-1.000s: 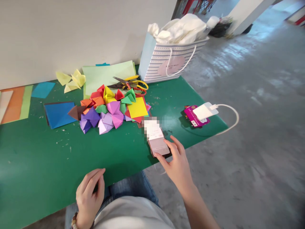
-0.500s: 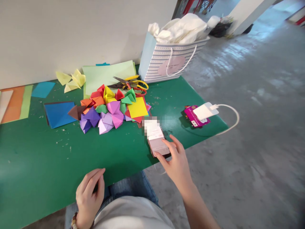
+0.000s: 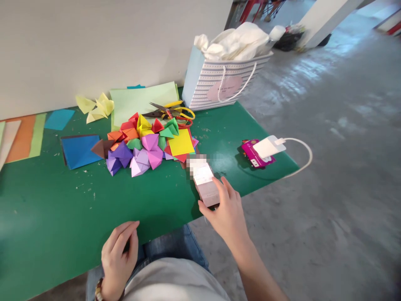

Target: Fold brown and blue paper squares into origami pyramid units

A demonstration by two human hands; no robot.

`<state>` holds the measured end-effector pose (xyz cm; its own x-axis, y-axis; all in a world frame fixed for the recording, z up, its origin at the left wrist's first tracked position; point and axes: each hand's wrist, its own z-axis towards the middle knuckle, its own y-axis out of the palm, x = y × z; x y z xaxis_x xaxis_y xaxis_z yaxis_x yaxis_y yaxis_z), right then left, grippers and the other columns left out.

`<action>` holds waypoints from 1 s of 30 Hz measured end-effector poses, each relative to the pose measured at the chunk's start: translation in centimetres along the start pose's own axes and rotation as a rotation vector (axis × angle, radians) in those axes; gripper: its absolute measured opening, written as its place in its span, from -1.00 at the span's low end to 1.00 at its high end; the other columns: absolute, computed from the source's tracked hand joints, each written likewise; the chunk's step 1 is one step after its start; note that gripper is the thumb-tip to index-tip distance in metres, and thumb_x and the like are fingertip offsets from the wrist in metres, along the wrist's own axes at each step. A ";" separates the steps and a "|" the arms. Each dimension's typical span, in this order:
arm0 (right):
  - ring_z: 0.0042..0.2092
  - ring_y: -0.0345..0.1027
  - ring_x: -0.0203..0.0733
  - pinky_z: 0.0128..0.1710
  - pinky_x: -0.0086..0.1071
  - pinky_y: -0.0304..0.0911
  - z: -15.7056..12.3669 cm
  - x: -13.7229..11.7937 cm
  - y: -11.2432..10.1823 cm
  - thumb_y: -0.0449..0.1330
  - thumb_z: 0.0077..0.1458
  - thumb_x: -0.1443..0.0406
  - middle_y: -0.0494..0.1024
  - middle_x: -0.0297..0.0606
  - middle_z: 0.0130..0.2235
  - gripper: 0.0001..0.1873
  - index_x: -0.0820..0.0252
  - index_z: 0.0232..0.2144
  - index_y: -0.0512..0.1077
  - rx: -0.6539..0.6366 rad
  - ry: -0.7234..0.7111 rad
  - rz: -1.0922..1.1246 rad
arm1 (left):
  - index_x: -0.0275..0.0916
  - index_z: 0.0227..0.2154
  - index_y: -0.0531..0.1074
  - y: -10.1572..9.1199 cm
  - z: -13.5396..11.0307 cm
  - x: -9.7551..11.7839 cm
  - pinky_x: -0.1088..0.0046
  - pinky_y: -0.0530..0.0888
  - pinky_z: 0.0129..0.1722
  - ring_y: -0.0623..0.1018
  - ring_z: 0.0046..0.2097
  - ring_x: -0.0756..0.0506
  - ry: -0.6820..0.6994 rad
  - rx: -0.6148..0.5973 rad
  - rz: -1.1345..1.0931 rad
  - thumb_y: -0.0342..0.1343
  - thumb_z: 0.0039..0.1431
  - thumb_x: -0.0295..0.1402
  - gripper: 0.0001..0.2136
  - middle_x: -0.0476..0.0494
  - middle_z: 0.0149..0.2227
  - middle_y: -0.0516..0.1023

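Observation:
My right hand (image 3: pixel 224 205) spans the lower end of a smartphone (image 3: pixel 209 193) on the green table, thumb at its left edge and fingers at its right edge. Its screen is lit, and the upper part is blurred by pixels. My left hand (image 3: pixel 120 244) rests at the table's front edge, fingers curled and thumb tip against them, with nothing visible inside. Beyond the phone lie a stack of square papers with a yellow sheet (image 3: pixel 181 142) on top and a cluster of folded paper pieces (image 3: pixel 140 144) in several colours.
Scissors (image 3: pixel 175 112) and pliers lie on pale green sheets (image 3: pixel 138 98). A striped paper bag (image 3: pixel 213 83) stands behind them. A white power bank (image 3: pixel 267 146) with a cable rests on a purple box (image 3: pixel 255 155) near the right edge. Blue paper (image 3: pixel 81 151) lies left.
My right thumb has moved from over the phone's screen to its lower left edge, and the fingers have shifted slightly left. The left hand stays nearly still.

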<state>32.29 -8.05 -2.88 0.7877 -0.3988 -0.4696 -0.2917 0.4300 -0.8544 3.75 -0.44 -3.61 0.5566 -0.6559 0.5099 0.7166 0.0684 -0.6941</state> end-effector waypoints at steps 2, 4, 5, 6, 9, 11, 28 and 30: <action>0.04 0.33 0.17 -0.11 0.04 0.36 0.3 0.4 -0.6 0.27 -0.02 0.14 0.32 0.09 0.16 -0.26 0.13 0.19 0.18 -0.013 0.097 0.163 | -0.18 -0.17 0.51 -0.3 0.0 0.1 0.43 0.55 -0.19 0.59 -0.23 -0.05 -0.037 0.000 -0.025 0.09 0.19 -0.59 -0.77 -0.13 -0.24 0.58; -0.05 0.42 0.05 -0.18 -0.08 0.43 0.3 1.0 -1.1 0.28 -0.03 0.12 0.35 0.05 0.15 -0.23 0.10 0.21 0.16 -0.044 0.232 0.397 | -0.18 -0.18 0.51 -0.5 0.3 0.7 0.43 0.55 -0.18 0.59 -0.22 -0.05 -0.117 -0.012 -0.091 0.09 0.21 -0.55 -0.80 -0.13 -0.24 0.58; -0.09 0.45 0.00 -0.21 -0.11 0.45 0.3 1.3 -1.2 0.27 -0.02 0.11 0.34 0.05 0.16 -0.23 0.08 0.21 0.15 -0.067 0.291 0.521 | -0.18 -0.17 0.51 -0.4 0.5 1.2 0.42 0.56 -0.19 0.60 -0.22 -0.06 -0.174 -0.034 -0.156 0.08 0.23 -0.52 -0.82 -0.14 -0.23 0.59; -0.11 0.47 -0.03 -0.22 -0.13 0.46 0.1 1.4 -1.3 0.27 -0.02 0.10 0.34 0.04 0.17 -0.23 0.05 0.21 0.14 -0.094 0.337 0.634 | -0.17 -0.14 0.50 -0.2 0.7 1.8 0.43 0.57 -0.21 0.61 -0.22 -0.07 -0.247 -0.081 -0.257 0.07 0.26 -0.47 -0.82 -0.15 -0.22 0.60; -0.11 0.49 -0.05 -0.20 -0.12 0.48 -0.7 0.8 -0.9 0.26 -0.01 0.12 0.35 0.03 0.18 -0.25 0.01 0.21 0.13 -0.185 0.384 0.866 | -0.15 0.12 0.35 1.3 1.7 3.7 0.33 0.61 -0.18 0.62 -0.08 -0.16 -0.485 -0.334 -0.771 -0.03 0.35 -0.28 -0.67 -0.27 0.03 0.54; -0.10 0.49 -0.05 -0.18 -0.12 0.48 -1.5 -0.6 -0.4 0.23 0.02 0.14 0.36 0.01 0.17 -0.28 0.00 0.21 0.12 -0.232 0.368 0.924 | -0.11 0.24 0.21 2.8 2.6 4.9 0.13 0.53 0.02 0.48 0.14 -0.26 -0.597 -0.412 -1.105 -0.03 0.34 -0.14 -0.55 -0.32 0.21 0.36; -0.08 0.41 -0.11 -0.13 -0.19 0.40 -1.3 -5.9 3.8 0.13 0.21 0.07 0.41 -0.07 0.13 -0.46 0.00 0.20 0.23 -0.385 0.117 1.175 | -0.22 0.05 0.43 3.0 5.2 3.6 0.07 0.28 0.21 0.33 0.23 -0.34 -1.068 -0.098 -1.623 0.15 0.05 0.14 -0.37 -0.23 0.12 0.45; 0.00 0.41 -0.07 -0.03 -0.17 0.38 -0.3 -5.7 4.6 0.14 0.21 0.05 0.47 -0.09 0.09 -0.51 0.04 0.15 0.32 -0.474 0.157 1.254 | -0.23 0.03 0.44 3.0 5.2 3.6 0.05 0.26 0.23 0.34 0.22 -0.35 -1.054 -0.110 -1.652 0.15 0.05 0.15 -0.38 -0.25 0.11 0.46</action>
<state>26.31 -4.08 -4.23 -0.2063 -0.0482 -0.9773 -0.9461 0.2645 0.1867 10.14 1.34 -1.22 -0.5019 0.6197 0.6034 0.7087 -0.1053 0.6977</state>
